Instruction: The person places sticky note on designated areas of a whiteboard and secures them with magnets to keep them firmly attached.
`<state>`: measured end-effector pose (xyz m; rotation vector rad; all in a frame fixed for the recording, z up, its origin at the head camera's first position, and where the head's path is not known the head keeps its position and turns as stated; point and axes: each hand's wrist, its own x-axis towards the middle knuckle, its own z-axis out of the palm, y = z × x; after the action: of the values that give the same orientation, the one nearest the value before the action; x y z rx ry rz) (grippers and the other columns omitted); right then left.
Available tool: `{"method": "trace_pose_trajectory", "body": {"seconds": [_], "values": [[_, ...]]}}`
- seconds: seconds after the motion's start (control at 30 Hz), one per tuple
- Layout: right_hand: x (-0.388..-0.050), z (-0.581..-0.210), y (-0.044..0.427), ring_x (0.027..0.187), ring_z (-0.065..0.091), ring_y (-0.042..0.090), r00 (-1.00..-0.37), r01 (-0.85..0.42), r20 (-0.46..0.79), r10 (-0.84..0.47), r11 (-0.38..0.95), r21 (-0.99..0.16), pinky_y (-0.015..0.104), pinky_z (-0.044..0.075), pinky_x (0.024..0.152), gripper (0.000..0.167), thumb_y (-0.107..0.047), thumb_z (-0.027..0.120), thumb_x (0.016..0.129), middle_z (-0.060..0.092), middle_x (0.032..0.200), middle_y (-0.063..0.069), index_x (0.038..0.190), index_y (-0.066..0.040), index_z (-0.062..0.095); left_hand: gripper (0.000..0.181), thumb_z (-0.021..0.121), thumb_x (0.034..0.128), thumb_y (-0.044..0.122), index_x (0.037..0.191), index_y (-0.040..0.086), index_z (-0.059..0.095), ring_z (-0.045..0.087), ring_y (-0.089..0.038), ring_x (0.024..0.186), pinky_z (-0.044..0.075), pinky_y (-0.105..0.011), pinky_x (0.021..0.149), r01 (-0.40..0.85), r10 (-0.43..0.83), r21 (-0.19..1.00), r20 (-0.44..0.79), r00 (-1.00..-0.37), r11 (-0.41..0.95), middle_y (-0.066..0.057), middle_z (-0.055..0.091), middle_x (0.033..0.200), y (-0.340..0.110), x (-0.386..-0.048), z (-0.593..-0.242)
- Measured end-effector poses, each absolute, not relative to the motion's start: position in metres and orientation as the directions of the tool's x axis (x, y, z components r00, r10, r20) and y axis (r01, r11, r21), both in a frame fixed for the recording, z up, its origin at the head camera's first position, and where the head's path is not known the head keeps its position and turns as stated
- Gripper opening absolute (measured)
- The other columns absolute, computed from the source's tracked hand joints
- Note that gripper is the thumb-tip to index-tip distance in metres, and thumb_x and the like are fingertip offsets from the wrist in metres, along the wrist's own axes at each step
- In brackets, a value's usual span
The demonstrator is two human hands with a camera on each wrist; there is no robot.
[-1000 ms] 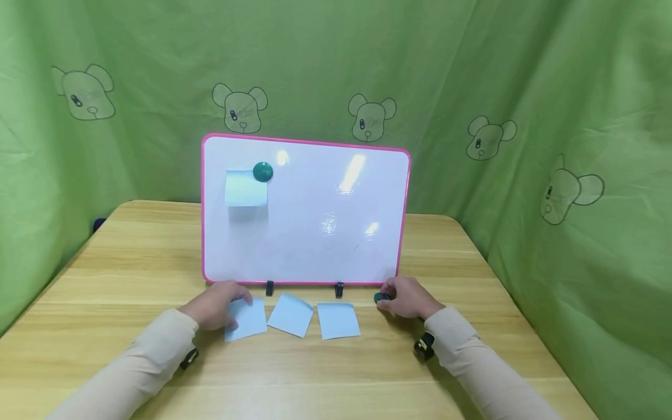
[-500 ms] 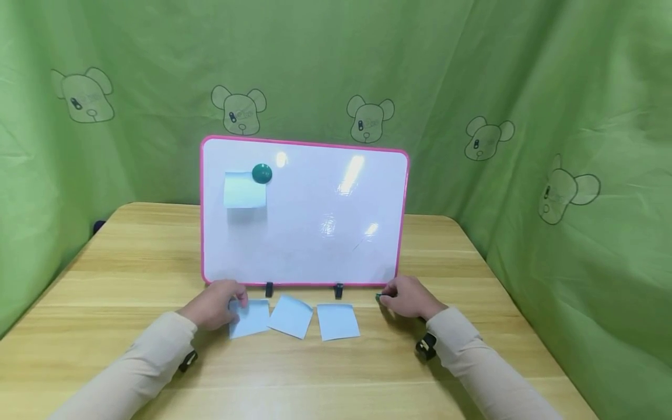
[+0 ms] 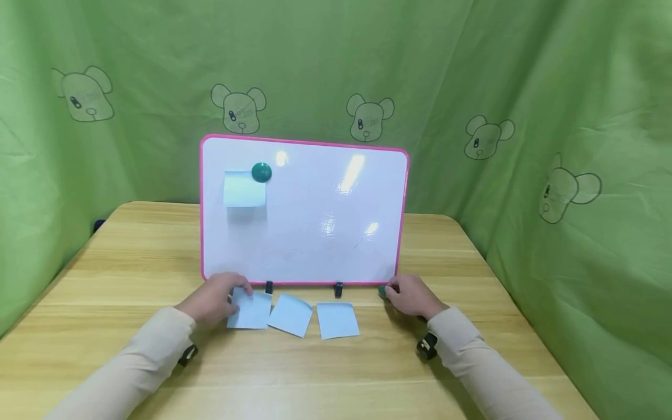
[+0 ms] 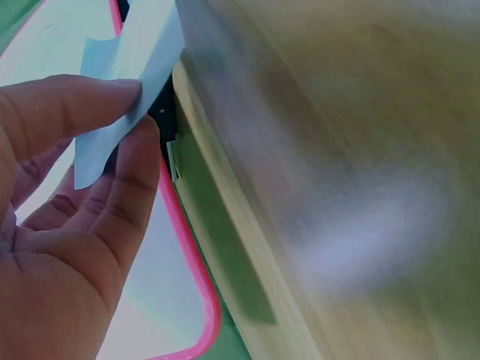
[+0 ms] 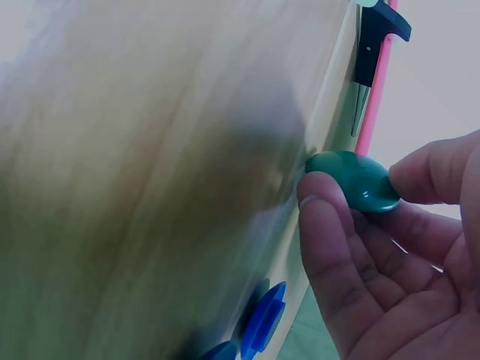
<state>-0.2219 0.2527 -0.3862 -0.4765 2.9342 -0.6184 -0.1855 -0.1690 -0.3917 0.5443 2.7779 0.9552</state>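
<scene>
My left hand [image 3: 212, 297] pinches a light blue sticky note [image 3: 252, 312] by its left side; in the left wrist view the sticky note [image 4: 154, 56] bends between thumb and fingertip. Two more sticky notes, a tilted one [image 3: 290, 316] and a straighter one [image 3: 338, 321], lie to its right on the table. Near the whiteboard's lower right corner, my right hand [image 3: 415, 294] holds a round green magnet [image 5: 356, 180] between thumb and fingers. The pink-framed whiteboard [image 3: 310, 233] stands upright, bearing one sticky note [image 3: 244, 193] under a green magnet [image 3: 262, 172] at its upper left.
Two black feet, a left one [image 3: 269, 288] and a right one [image 3: 338, 290], support the board on the wooden table [image 3: 315, 385]. Blue disc-shaped pieces [image 5: 262, 319] show low in the right wrist view. A green curtain [image 3: 315, 52] hangs behind and at both sides.
The left hand has shifted its sticky note slightly right and up toward the board. The right hand has raised the green magnet a little and turned it between the fingers.
</scene>
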Motion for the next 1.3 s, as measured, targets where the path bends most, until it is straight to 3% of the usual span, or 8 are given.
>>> {"method": "trace_pose_trajectory", "body": {"seconds": [0.13, 0.33, 0.73, 0.87, 1.3], "values": [[-0.223, -0.388, 0.254, 0.063, 0.049, 0.016, -0.951, -0.262, -0.039, -0.307, 0.865, -0.428, 0.03, 0.043, 0.057, 0.021, -0.01, 0.053, 0.094, 0.054, 0.066, 0.001, 0.077, -0.006, 0.065, 0.028, 0.067, 0.0737, -0.013, 0.084, 0.013, 0.059, 0.051, -0.022, 0.084, 0.05, -0.038, 0.076, 0.303, 0.396, 0.623, -0.011, -0.918, 0.721, 0.0, 0.059, 0.089, -0.169, -0.187, -0.39], [-0.224, -0.389, 0.255, 0.068, 0.051, 0.016, -0.953, -0.274, -0.003, -0.304, 0.865, -0.421, 0.031, 0.045, 0.061, 0.018, -0.01, 0.054, 0.092, 0.059, 0.074, 0.001, 0.088, -0.003, 0.071, 0.027, 0.068, 0.0755, -0.011, 0.082, 0.014, 0.058, 0.051, -0.023, 0.085, 0.049, -0.038, 0.077, 0.288, 0.385, 0.619, -0.025, -0.922, 0.731, 0.001, 0.059, 0.088, -0.169, -0.189, -0.387], [-0.227, -0.382, 0.254, 0.061, 0.048, 0.017, -0.957, -0.267, 0.019, -0.291, 0.85, -0.454, 0.03, 0.042, 0.056, 0.016, -0.012, 0.058, 0.089, 0.052, 0.065, 0.001, 0.074, -0.009, 0.063, 0.028, 0.067, 0.0717, -0.013, 0.086, 0.01, 0.061, 0.047, -0.019, 0.071, 0.045, -0.031, 0.062, 0.395, 0.431, 0.597, 0.09, -0.898, 0.698, 0.001, 0.053, 0.075, -0.172, -0.194, -0.38], [-0.227, -0.379, 0.254, 0.059, 0.048, 0.017, -0.956, -0.268, 0.026, -0.291, 0.841, -0.47, 0.03, 0.042, 0.055, 0.015, -0.011, 0.06, 0.087, 0.052, 0.064, 0.002, 0.072, -0.009, 0.06, 0.027, 0.068, 0.0731, -0.012, 0.087, 0.01, 0.061, 0.048, -0.02, 0.073, 0.046, -0.032, 0.064, 0.383, 0.426, 0.6, 0.077, -0.901, 0.702, 0.0, 0.054, 0.077, -0.172, -0.195, -0.375], [-0.229, -0.37, 0.251, 0.065, 0.05, 0.017, -0.955, -0.285, 0.068, -0.288, 0.835, -0.471, 0.031, 0.044, 0.058, 0.008, -0.01, 0.061, 0.087, 0.055, 0.072, 0.003, 0.087, -0.003, 0.065, 0.025, 0.07, 0.0738, -0.011, 0.089, 0.008, 0.063, 0.052, -0.021, 0.078, 0.049, -0.034, 0.069, 0.402, 0.43, 0.598, 0.103, -0.897, 0.694, -0.002, 0.059, 0.085, -0.168, -0.198, -0.364]]}}
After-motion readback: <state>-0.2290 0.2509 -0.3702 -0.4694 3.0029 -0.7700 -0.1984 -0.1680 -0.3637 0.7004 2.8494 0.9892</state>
